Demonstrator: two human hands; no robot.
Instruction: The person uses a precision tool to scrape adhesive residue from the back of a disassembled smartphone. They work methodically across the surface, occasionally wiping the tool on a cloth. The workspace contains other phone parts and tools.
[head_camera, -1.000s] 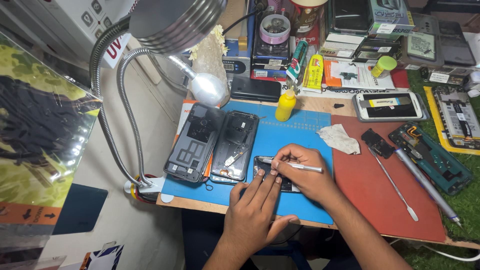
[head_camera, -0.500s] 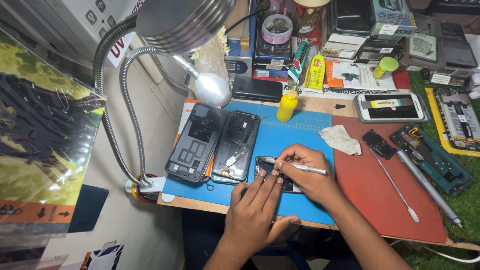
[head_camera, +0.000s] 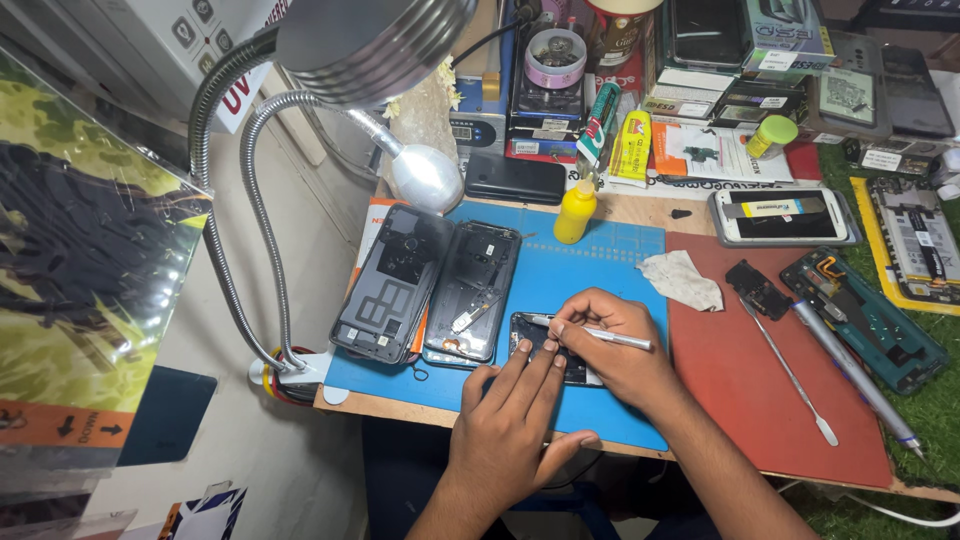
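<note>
**Two hands on a small dark phone part, blue mat**

A small dark phone part (head_camera: 545, 350) is seen lying on the blue mat (head_camera: 600, 270), near the mat's front edge; it is pressed by the left hand (head_camera: 510, 430), whose fingers are stretched out flat and nearly together, the thumb spread aside, nothing being gripped; a slim silver tool (head_camera: 595, 335) is pinched in the curled right hand (head_camera: 610, 340), its tip laid on the part; two opened phone bodies (head_camera: 430, 285) are set at the mat's left end; a yellow bottle (head_camera: 575, 212) stands at the mat's far edge; a crumpled cloth (head_camera: 682, 280) is left at its right edge.
</note>
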